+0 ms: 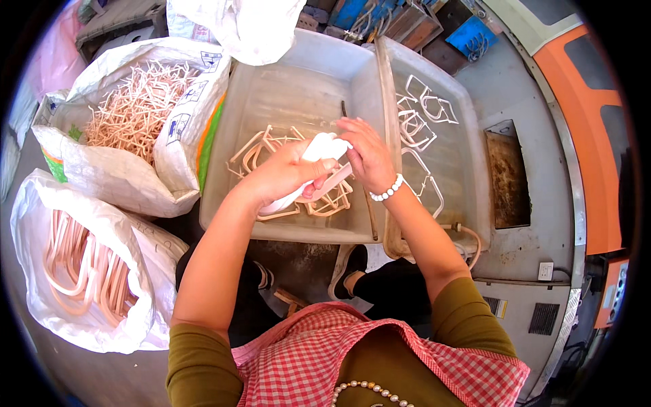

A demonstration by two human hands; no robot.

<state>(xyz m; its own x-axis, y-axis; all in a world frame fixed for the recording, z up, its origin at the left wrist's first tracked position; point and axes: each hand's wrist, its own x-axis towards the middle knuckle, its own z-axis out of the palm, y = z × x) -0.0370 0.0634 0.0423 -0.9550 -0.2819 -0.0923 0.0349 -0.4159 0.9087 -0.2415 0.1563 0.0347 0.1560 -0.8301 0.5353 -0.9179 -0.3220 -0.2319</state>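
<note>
Over the near part of a pale plastic tub (298,68), my left hand (285,169) is closed around a long white plastic piece (319,149), thumb on top. A flat pale-pink strip (336,178) sticks out beside the thumb toward the right. My right hand (368,154), with a white bead bracelet on the wrist, has its fingers bent over the far end of the white piece and grips it there; its fingertips are partly hidden. Below the hands, several pale-pink curved plastic frames (330,202) lie in the tub.
A second tub (468,156) at right holds several white bent frames (413,129). A thin rod (372,217) leans along the first tub's right side. At left stand a sack of pink plastic scraps (139,108) and a white bag of long pink curved pieces (88,271). Grey-and-orange machinery (590,136) borders the right.
</note>
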